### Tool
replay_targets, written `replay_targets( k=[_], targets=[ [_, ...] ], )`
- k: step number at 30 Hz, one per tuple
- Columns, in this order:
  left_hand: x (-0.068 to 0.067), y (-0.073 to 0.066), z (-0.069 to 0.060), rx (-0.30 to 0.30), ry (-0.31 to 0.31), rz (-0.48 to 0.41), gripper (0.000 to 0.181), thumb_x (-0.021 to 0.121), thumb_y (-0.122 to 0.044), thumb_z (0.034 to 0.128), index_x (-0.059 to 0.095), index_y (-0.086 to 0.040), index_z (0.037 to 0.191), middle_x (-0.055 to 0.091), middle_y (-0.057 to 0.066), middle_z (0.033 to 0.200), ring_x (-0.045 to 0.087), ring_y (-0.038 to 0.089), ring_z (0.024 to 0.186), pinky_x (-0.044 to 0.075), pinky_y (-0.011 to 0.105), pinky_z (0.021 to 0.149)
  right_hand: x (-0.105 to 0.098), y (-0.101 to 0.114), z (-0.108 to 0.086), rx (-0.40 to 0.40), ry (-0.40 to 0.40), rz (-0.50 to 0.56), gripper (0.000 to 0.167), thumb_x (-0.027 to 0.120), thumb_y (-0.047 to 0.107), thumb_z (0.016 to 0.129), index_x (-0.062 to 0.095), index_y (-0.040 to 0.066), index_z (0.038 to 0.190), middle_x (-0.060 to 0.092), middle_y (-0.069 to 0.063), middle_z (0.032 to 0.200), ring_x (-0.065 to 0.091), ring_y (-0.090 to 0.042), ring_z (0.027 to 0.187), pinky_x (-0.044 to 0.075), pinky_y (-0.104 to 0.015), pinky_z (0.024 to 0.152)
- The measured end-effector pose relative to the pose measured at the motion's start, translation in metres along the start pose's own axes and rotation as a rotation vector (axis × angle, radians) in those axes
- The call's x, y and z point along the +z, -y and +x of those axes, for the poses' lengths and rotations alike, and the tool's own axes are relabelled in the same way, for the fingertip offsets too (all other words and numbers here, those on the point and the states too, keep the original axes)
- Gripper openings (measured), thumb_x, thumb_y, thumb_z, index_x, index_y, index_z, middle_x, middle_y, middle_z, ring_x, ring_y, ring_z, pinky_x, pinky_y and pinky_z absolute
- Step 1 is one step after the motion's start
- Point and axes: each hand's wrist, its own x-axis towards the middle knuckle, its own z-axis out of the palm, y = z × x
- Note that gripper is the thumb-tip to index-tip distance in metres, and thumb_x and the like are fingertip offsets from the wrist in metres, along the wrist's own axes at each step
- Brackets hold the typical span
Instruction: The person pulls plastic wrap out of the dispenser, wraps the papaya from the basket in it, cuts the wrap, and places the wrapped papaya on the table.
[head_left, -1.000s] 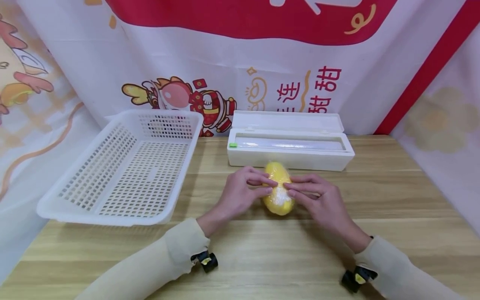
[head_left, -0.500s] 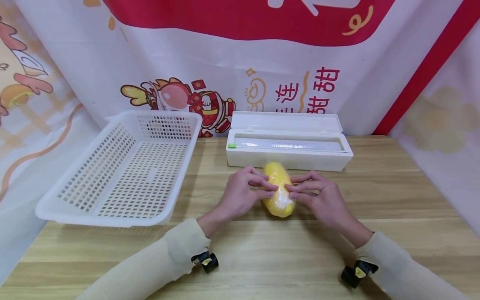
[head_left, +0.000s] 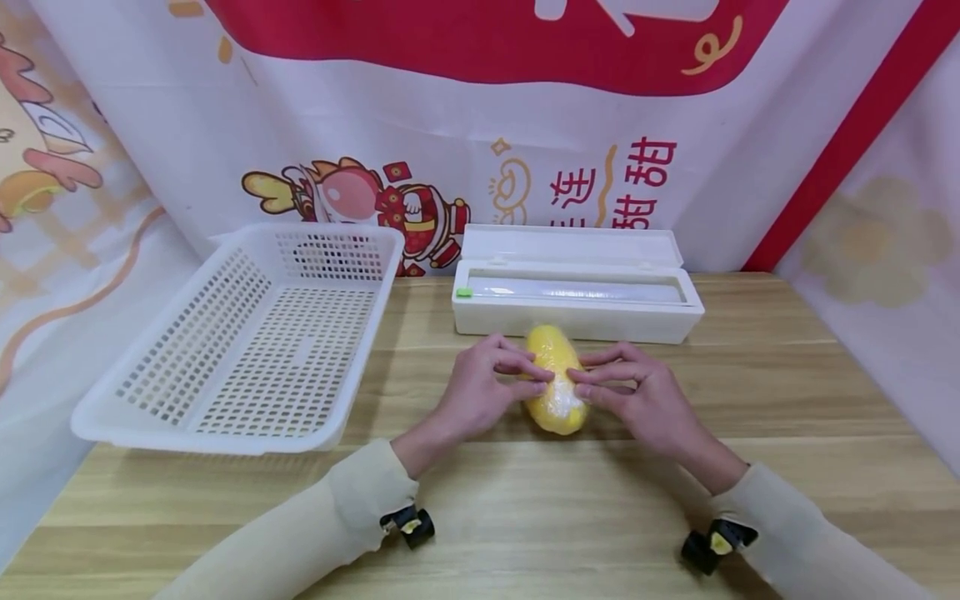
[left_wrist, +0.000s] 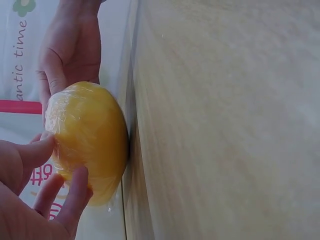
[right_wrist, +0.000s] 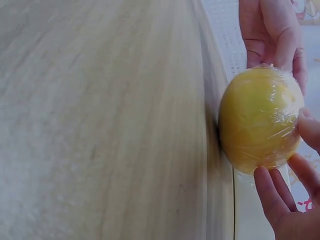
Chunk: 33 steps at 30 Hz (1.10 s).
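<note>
In the head view, a yellow oblong fruit (head_left: 558, 410) lies on the table, wrapped in glossy clear film. My left hand (head_left: 480, 387) grips it from the left, and my right hand (head_left: 647, 398) grips it from the right. Both thumbs and index fingertips meet the film near the middle of its top, with a small gap between the two hands. The left wrist view shows the wrapped fruit (left_wrist: 95, 145) with the left thumb and fingers against its side. From the right wrist, the fruit (right_wrist: 257, 122) shows creased, shiny film under the right thumb and fingers.
A white cling film box (head_left: 577, 323) stands open just behind the fruit, with a film roll (head_left: 585, 290) inside and a green tab (head_left: 464, 292) at its left. A white perforated basket (head_left: 352, 367) stands to the left. A printed cloth (head_left: 420, 108) hangs behind the wooden table (head_left: 525, 517).
The fingertips have shifted very slightly toward the near end of the fruit. Otherwise the hands, fruit, box and basket hold their places.
</note>
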Motion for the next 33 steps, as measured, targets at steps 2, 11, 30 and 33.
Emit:
replay_targets(
  k=[2,11,30,33],
  targets=[
    [-0.001,0.000,-0.001,-0.017,0.011,-0.005,0.012,0.086,-0.016,0.0899,0.086,-0.018,0.102,0.066,0.003,0.112,0.069,0.020,0.110,0.061,0.034,0.094,0.000,0.000,0.001,0.007,0.019,0.019,0.020,0.081,0.016,0.095,0.083,0.017,0.114,0.070,-0.004,0.127,0.061,-0.022,0.122,0.051,-0.024,0.098],
    [0.000,-0.004,-0.008,-0.107,0.028,-0.039,0.017,0.087,-0.033,0.0895,0.080,-0.027,0.103,0.057,0.001,0.128,0.059,0.023,0.118,0.051,0.046,0.101,-0.006,0.002,0.007,0.036,0.049,0.052,0.023,0.074,0.030,0.101,0.080,0.023,0.122,0.072,-0.002,0.126,0.062,-0.019,0.117,0.058,-0.025,0.089],
    [0.029,-0.012,-0.014,-0.138,-0.078,0.073,0.084,0.100,-0.050,0.0679,0.048,-0.015,0.125,0.045,0.008,0.127,0.048,0.021,0.116,0.047,0.038,0.104,0.005,-0.006,0.044,0.112,0.111,0.154,0.048,0.070,0.037,0.103,0.062,0.027,0.149,0.057,0.006,0.159,0.054,-0.026,0.146,0.050,-0.052,0.114],
    [0.027,-0.010,-0.012,-0.144,-0.058,0.067,0.084,0.099,-0.049,0.0697,0.048,-0.015,0.127,0.044,0.008,0.129,0.049,0.020,0.117,0.047,0.038,0.105,0.005,-0.006,0.043,0.089,0.133,0.109,0.047,0.068,0.038,0.105,0.061,0.028,0.150,0.053,0.006,0.163,0.055,-0.025,0.141,0.053,-0.049,0.109]
  ],
)
